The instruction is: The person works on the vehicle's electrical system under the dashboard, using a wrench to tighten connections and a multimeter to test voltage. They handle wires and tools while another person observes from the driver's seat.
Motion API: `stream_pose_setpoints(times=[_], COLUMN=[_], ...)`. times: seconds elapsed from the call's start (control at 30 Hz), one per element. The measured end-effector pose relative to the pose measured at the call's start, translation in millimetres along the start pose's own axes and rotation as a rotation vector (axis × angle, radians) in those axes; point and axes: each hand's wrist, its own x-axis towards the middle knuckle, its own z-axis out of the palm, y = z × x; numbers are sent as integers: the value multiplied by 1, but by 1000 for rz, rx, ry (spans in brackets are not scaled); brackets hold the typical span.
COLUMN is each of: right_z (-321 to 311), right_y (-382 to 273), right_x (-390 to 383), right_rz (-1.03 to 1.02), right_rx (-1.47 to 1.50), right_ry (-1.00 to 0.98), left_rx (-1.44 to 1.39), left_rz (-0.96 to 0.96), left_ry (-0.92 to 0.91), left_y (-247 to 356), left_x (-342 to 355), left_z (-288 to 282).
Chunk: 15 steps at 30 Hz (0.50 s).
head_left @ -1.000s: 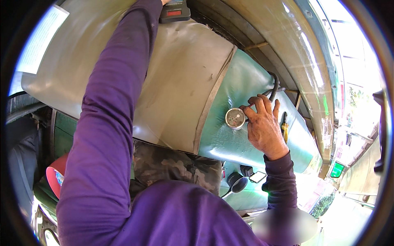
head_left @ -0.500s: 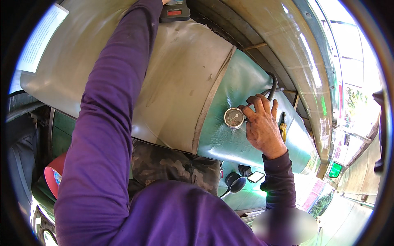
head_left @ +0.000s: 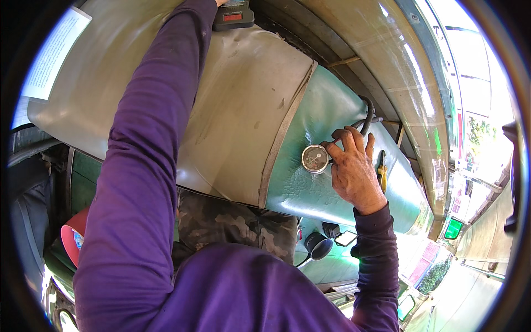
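My right hand (head_left: 358,171) is bent over the right side of a round dial gauge (head_left: 315,159) with a silver rim. Its thumb and fingers close at the gauge's edge, and dark grime covers the fingertips. A small reddish bit shows between them, too small to name. The gauge rests face up on a shiny green padded cover (head_left: 296,185). At the top edge only a sliver of my left hand (head_left: 220,2) shows, beside a dark grey handheld device (head_left: 233,17) with a red display. Its fingers are out of view.
A yellow-handled tool (head_left: 382,171) lies right of my right hand, and a black hose (head_left: 366,113) curves behind it. A beige cover (head_left: 238,122) spans the middle. Below are a dark funnel-like cup (head_left: 319,248) and a lit phone-like screen (head_left: 345,238). A red container (head_left: 74,235) stands left.
The device at the top edge has shifted very slightly left with my left arm. My right hand keeps its place at the gauge.
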Motion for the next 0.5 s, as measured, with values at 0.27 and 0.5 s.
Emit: stream_pose_setpoints(times=[0.27, 0.5], right_z=[0, -1], right_y=[0, 0], right_x=[1, 0], right_rz=[-1, -2], right_rx=[1, 11], right_ry=[-6, 2], left_rx=[-42, -2], left_rz=[-48, -7], left_ry=[-22, 5], left_y=[2, 0], left_x=[-2, 0], left_z=[-3, 0])
